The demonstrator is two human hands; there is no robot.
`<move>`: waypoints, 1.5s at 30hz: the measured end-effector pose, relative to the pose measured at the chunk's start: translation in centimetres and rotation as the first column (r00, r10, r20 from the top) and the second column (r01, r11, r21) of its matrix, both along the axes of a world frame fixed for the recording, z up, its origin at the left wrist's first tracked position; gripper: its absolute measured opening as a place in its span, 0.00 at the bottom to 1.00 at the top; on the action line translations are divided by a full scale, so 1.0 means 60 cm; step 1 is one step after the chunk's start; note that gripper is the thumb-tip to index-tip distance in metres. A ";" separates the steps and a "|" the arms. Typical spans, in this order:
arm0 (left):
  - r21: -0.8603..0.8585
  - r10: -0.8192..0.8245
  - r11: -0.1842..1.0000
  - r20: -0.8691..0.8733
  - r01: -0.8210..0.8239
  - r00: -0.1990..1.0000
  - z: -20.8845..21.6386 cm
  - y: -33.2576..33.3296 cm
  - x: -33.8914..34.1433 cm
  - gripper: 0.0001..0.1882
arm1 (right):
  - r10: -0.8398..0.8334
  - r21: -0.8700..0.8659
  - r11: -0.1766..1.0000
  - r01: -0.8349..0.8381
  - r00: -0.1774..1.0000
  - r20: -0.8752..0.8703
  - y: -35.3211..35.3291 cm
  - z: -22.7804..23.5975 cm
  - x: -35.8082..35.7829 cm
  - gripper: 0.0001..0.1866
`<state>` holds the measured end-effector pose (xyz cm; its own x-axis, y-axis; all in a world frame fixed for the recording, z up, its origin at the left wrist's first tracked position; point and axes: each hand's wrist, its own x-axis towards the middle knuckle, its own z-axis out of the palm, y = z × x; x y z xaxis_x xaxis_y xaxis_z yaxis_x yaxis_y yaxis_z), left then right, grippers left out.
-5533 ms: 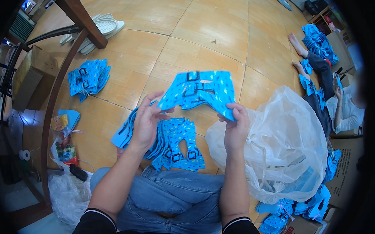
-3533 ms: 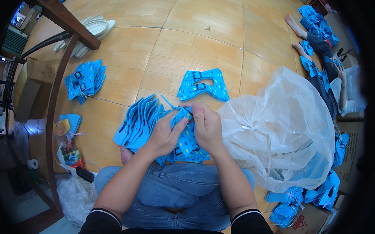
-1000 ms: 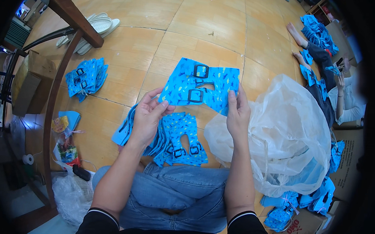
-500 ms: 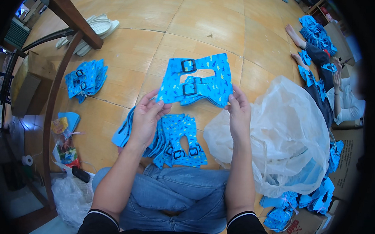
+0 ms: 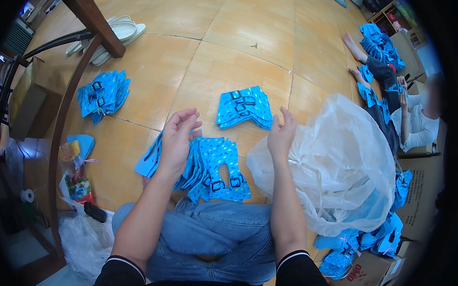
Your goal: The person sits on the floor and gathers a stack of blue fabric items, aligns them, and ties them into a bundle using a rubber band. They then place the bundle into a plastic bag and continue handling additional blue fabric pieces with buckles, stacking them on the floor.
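A small stack of blue patterned fabric pieces with black buckles (image 5: 261, 113) lies on the floor ahead of me, its pieces resting on one another. My left hand (image 5: 177, 143) hovers left of it, fingers loosely bent and apart, holding nothing. To the stack's right, my right hand (image 5: 282, 135) is also free, with its fingers spread. A larger fanned row of the same blue pieces (image 5: 217, 155) lies in front of my crossed legs, partly hidden by my left hand and forearm. Another bundle of buckled pieces (image 5: 104, 94) sits farther left on the floor.
A large translucent plastic bag (image 5: 335, 163) bulges beside my right arm. Wooden frame legs (image 5: 60, 156) stand at left, near white sandals (image 5: 122, 31) and a cardboard box (image 5: 41, 101). A seated person (image 5: 419, 120) handles blue pieces at right, near tied bundles (image 5: 339, 260).
The buckled fabric piece I held between both hands is let go and now lies on the stack ahead. Both hands have come apart from it. The person at right has raised a blue piece.
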<state>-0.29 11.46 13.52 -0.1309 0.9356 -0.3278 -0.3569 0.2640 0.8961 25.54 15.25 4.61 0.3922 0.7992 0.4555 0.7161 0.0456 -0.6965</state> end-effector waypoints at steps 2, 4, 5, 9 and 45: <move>0.025 0.026 0.999 -0.014 -0.025 1.000 0.002 0.002 -0.001 0.15 | 0.280 -0.233 0.933 -0.276 0.960 -0.018 -0.017 0.030 -0.034 0.18; 0.046 0.060 0.997 -0.014 -0.059 0.998 0.002 0.002 -0.003 0.14 | 0.517 -0.495 0.728 -0.474 0.854 -0.058 -0.055 0.051 -0.068 0.20; 0.044 0.074 0.996 -0.007 -0.074 0.997 0.002 0.003 -0.005 0.14 | 0.617 -0.630 0.582 -0.513 0.784 -0.068 -0.077 0.059 -0.082 0.22; 0.060 0.098 0.993 0.005 -0.098 0.995 0.000 0.003 -0.008 0.13 | 0.729 -0.885 0.333 -0.326 0.685 0.022 -0.129 0.062 -0.100 0.33; 0.228 -0.200 0.957 0.073 0.179 0.977 0.013 -0.011 0.026 0.12 | 0.309 0.059 0.839 -0.541 0.384 -0.870 -0.050 0.160 -0.049 0.14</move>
<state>1.25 10.77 14.32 0.0771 0.9905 -0.1142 -0.4047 0.1358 0.9043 22.58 12.27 14.18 0.0589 0.9957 -0.0716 -0.2713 -0.0531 -0.9610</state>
